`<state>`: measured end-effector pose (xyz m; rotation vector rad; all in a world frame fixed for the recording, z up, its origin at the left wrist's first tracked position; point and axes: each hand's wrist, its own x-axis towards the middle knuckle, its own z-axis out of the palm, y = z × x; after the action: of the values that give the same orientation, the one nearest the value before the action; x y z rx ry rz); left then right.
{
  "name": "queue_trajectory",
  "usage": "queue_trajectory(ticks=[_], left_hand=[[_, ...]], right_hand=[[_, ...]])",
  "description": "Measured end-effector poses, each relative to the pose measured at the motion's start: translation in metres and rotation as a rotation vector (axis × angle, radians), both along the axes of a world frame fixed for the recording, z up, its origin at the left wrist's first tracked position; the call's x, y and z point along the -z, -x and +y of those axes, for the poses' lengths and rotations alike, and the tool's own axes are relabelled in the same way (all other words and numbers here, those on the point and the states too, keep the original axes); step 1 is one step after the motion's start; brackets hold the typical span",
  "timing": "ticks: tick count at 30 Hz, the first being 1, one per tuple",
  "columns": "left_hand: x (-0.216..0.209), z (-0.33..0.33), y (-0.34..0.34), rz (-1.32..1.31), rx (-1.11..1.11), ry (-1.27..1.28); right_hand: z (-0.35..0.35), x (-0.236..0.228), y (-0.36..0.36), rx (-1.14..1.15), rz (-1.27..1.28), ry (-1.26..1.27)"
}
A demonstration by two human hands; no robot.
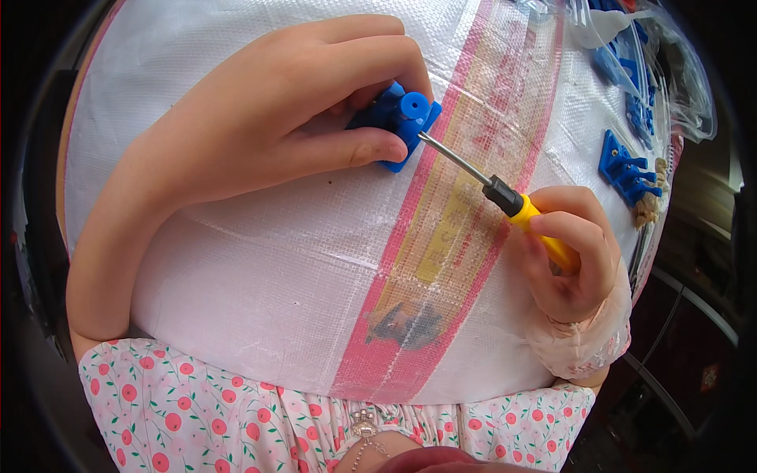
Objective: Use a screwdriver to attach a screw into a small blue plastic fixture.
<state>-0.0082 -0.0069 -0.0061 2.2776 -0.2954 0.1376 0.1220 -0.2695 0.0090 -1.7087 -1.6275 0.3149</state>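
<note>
Here, my right hand [574,246] clamps the yellow screwdriver [505,197], tip just beside the blue part [407,120] that my left hand [311,98] pinches over the woven sheet [268,272]. Farther right lies a pronged blue piece [621,167]; beyond, clear bags [688,87], with blue pieces [639,110] inside or under, I can't tell.

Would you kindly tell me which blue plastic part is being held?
The blue plastic part by the screwdriver tip, in the left hand; other blue parts lie untouched toward the right.
</note>
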Motion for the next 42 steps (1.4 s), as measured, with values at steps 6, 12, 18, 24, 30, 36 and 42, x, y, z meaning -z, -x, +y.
queue_trajectory(ticks=[6, 12, 18, 24, 30, 36, 42], left_hand=[[-0.005, -0.002, 0.000, 0.024, 0.007, 0.005], [-0.004, -0.002, -0.001, 0.007, 0.007, -0.001], [-0.004, -0.001, -0.002, 0.003, 0.009, -0.012], [-0.005, -0.001, -0.003, -0.015, 0.020, -0.020], [-0.003, 0.000, -0.003, -0.001, 0.022, -0.022], [-0.004, 0.001, -0.003, -0.032, 0.046, -0.064], [-0.013, 0.006, -0.010, 0.109, 0.156, -0.161]], right_hand=[[0.001, -0.004, 0.000, 0.006, 0.023, 0.030], [0.001, -0.004, 0.000, 0.015, 0.045, 0.031], [0.001, -0.005, 0.000, 0.024, 0.033, 0.034], [0.001, -0.006, 0.000, 0.041, 0.028, 0.032], [0.001, -0.006, 0.000, 0.052, 0.027, 0.033], [0.001, -0.006, 0.000, 0.061, 0.020, 0.030], [-0.002, -0.007, 0.000, 0.055, 0.014, 0.071]])
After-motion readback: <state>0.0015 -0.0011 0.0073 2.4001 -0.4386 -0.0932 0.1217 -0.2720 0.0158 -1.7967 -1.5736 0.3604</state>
